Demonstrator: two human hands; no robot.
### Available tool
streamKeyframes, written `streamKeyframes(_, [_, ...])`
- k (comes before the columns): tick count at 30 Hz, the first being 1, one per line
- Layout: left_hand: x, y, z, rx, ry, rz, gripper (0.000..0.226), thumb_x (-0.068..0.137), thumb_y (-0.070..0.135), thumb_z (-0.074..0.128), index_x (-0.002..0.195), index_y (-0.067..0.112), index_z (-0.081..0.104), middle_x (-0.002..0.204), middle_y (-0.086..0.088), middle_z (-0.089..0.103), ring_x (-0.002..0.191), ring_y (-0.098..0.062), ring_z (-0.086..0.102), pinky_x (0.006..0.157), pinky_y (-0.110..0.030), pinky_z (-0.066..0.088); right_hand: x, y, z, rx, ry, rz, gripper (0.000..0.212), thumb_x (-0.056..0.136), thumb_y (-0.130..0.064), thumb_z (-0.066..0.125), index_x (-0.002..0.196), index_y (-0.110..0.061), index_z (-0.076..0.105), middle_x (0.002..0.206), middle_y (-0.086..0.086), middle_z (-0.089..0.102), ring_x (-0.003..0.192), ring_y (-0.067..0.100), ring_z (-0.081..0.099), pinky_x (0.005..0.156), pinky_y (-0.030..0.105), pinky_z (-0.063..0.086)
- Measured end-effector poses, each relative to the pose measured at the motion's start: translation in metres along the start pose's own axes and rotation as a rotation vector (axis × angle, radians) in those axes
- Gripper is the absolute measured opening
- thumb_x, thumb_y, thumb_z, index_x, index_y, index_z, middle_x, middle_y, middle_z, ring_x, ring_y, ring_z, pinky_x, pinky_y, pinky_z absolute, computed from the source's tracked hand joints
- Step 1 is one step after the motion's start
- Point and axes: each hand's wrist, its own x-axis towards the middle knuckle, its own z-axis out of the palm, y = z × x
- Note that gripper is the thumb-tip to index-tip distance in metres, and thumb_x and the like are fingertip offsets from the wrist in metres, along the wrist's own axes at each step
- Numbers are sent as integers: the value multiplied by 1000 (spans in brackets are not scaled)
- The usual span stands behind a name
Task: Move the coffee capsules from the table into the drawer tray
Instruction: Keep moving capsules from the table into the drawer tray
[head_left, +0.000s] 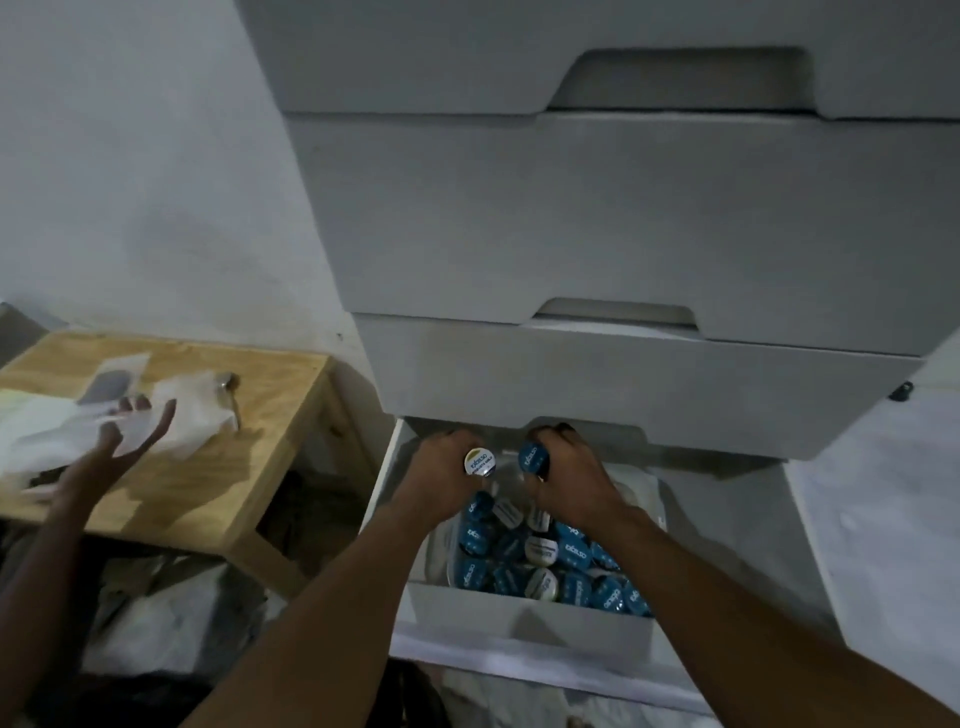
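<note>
Coffee capsules (540, 561), blue- and white-lidded, are lying heaped in the open drawer tray (519, 616). Above them the left hand (441, 470) is gripping a white-lidded capsule (479, 462), the right hand (574, 470) a blue-lidded capsule (534, 458). Farther left, a third hand (127, 439) is hovering open-palmed beside a white bag (195, 410) on the wooden table (218, 473).

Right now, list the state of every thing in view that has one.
Bottom drawer: pulled open.
Drawer tray: holds a pile of capsules.
Left hand: grips a white-lidded capsule over the tray.
Right hand: grips a blue-lidded capsule over the tray.
Wooden table: bears a white bag.
Another person's hand: open, above the table.
</note>
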Motion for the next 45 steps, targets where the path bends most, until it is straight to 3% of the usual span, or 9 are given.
streamKeyframes(4, [4, -6, 2, -9, -54, 94, 27, 70, 13, 77, 96, 11, 69, 94, -7, 67, 88, -22, 61, 72, -24, 45, -7, -8, 4, -38, 26, 77, 49, 78, -17, 68, 123, -10, 54, 123, 12, 47, 109, 29, 53, 92, 30, 42])
streamKeyframes(11, [4, -12, 7, 15, -115, 175, 35, 77, 21, 72, 110, 13, 65, 105, -9, 62, 96, -23, 57, 78, -23, 40, -15, -12, 15, -98, 32, 122, 51, 81, -16, 65, 128, -8, 49, 127, 12, 47, 115, 29, 51, 97, 34, 42])
streamKeyframes(16, [5, -16, 9, 32, -111, 196, 42, 76, 12, 69, 117, 10, 62, 112, -11, 57, 104, -23, 53, 86, -23, 39, -8, -13, 20, -114, -6, 110, 50, 80, -18, 66, 126, -8, 50, 126, 12, 49, 113, 30, 53, 97, 36, 44])
streamKeyframes(21, [8, -19, 11, 42, -100, 203, 39, 76, 13, 69, 114, 11, 64, 107, -9, 59, 98, -21, 53, 79, -19, 36, -4, -8, 22, -146, -27, 102, 47, 81, -17, 66, 125, -10, 52, 125, 10, 49, 110, 29, 54, 94, 33, 44])
streamKeyframes(37, [8, -19, 13, 162, -129, 208, 42, 80, 21, 65, 121, 14, 59, 114, -7, 61, 101, -23, 58, 87, -36, 51, 3, -4, 31, -131, -60, 66, 49, 80, -13, 65, 128, -10, 53, 123, 11, 51, 110, 29, 54, 96, 35, 47])
streamKeyframes(45, [8, -22, 18, 232, -91, 200, 46, 83, 25, 64, 127, 14, 56, 124, -7, 53, 117, -22, 46, 97, -36, 45, 2, -2, 30, -147, -50, 68, 35, 79, -10, 67, 112, -10, 53, 116, 12, 51, 102, 28, 54, 87, 34, 47])
